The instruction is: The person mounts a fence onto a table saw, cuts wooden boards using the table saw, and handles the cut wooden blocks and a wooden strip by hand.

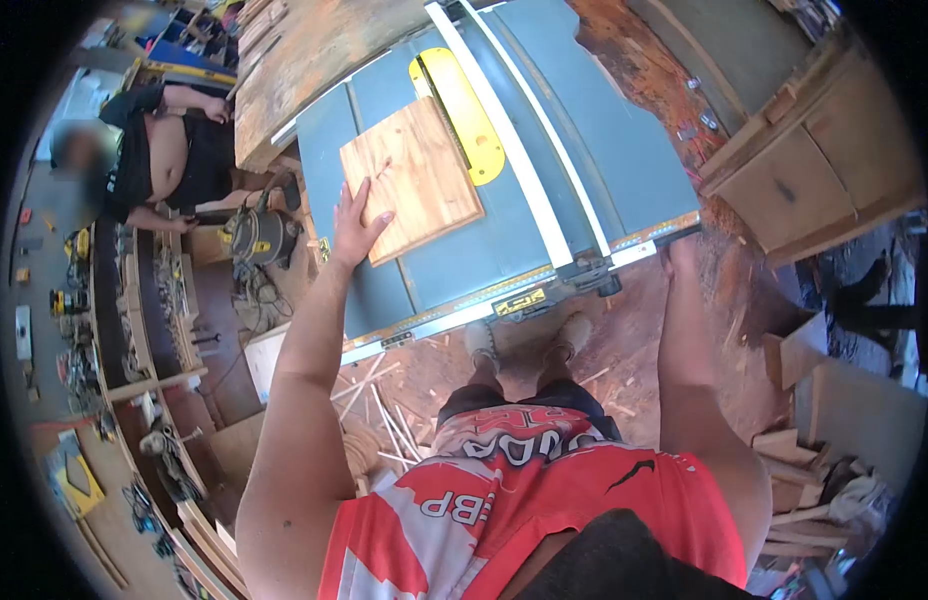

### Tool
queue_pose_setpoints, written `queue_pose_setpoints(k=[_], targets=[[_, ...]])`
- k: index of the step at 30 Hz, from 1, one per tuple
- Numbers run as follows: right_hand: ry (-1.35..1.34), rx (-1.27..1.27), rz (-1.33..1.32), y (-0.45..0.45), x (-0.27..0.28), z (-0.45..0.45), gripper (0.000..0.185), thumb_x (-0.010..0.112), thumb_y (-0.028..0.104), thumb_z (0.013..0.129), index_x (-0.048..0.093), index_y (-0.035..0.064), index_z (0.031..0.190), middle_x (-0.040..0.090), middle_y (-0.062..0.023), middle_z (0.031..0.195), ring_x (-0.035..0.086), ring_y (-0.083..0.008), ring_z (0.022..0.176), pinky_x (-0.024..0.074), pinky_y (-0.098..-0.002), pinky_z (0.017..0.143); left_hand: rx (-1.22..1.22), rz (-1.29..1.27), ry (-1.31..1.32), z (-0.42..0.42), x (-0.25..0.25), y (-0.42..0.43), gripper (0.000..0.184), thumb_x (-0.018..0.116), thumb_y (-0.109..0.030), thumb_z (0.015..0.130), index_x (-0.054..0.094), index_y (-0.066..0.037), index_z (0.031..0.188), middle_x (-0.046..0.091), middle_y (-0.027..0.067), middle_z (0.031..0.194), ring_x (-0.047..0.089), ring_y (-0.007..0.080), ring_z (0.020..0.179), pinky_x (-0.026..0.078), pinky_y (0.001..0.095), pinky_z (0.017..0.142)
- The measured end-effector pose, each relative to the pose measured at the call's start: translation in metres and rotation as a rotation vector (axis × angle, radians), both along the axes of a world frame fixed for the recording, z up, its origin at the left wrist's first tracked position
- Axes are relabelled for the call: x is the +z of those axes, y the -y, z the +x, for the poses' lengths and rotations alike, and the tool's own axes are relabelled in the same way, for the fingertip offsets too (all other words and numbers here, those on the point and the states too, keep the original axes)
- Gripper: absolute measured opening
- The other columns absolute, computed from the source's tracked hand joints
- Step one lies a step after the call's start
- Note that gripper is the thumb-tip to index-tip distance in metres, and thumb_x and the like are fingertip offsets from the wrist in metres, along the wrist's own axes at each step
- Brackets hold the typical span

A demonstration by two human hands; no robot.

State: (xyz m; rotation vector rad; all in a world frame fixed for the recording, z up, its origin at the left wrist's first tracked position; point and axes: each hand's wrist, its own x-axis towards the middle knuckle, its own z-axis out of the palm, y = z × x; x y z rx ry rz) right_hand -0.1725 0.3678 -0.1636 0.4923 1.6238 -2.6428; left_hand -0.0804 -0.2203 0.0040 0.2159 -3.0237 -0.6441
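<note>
A square wooden board (419, 180) with a knot lies flat on the blue-grey top of a table saw (514, 235). My left hand (358, 226) rests against the board's near left edge, fingers stretched and spread, thumb over its top face. Just beyond the board is the saw's yellow throat plate (466, 120), with the slot partly hidden by the board. A pale rip fence (519, 150) runs to the right of the plate. My right hand (681, 256) is down at the saw's right front corner, by the end of the front rail; its fingers are mostly hidden.
Another person (174, 155) is at the left, beside a worn wooden bench (324, 45). Near them stands a shop vacuum (259, 238). Shelves with tools (149, 320) line the left side. Wood offcuts (384, 415) litter the floor, and a wooden cabinet (814, 180) stands at right.
</note>
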Motion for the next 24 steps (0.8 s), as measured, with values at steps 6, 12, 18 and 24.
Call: queue_pose_setpoints(k=[6, 12, 18, 24], targets=[[0.023, 0.064, 0.408, 0.020, 0.025, -0.026, 0.045, 0.059, 0.028, 0.093, 0.053, 0.0044, 0.130, 0.060, -0.0163, 0.126, 0.059, -0.0252, 0.115, 0.0488, -0.0369, 0.095, -0.029, -0.045, 0.060, 0.052, 0.008, -0.025, 0.085, 0.071, -0.043, 0.082, 0.031, -0.013, 0.151, 0.015, 0.0333, 0.154, 0.012, 0.0423, 0.147, 0.008, 0.0544, 0.117], [0.138, 0.734, 1.427, 0.003, 0.032, 0.014, 0.046, 0.062, 0.031, 0.090, 0.058, 0.0024, 0.126, 0.063, -0.0193, 0.121, 0.062, -0.0271, 0.112, 0.0489, -0.0379, 0.094, 0.062, -0.085, 0.063, 0.125, 0.019, -0.101, 0.088, 0.072, -0.047, 0.080, 0.032, -0.013, 0.151, 0.011, 0.0329, 0.155, 0.009, 0.0427, 0.147, 0.012, 0.0564, 0.116], [-0.024, 1.269, 0.598, 0.031, 0.199, 0.127, 0.020, 0.066, 0.021, 0.089, 0.064, 0.0016, 0.093, 0.064, -0.0095, 0.081, 0.062, -0.0210, 0.075, 0.0508, -0.0330, 0.069, -0.140, -0.192, 0.272, 0.154, 0.057, -0.180, 0.105, 0.079, -0.043, 0.073, 0.020, -0.014, 0.154, 0.006, 0.0309, 0.157, 0.004, 0.0477, 0.146, 0.013, 0.0630, 0.114], [-0.623, 0.536, 1.496, 0.197, 0.252, 0.065, 0.057, 0.066, 0.027, 0.088, 0.044, 0.0116, 0.138, 0.044, -0.0214, 0.140, 0.041, -0.0372, 0.132, 0.0381, -0.0494, 0.105, -0.231, -0.348, 0.166, 0.170, 0.029, -0.176, 0.108, 0.078, -0.016, 0.066, 0.015, -0.013, 0.154, 0.009, 0.0284, 0.157, 0.011, 0.0505, 0.144, 0.029, 0.0680, 0.106]])
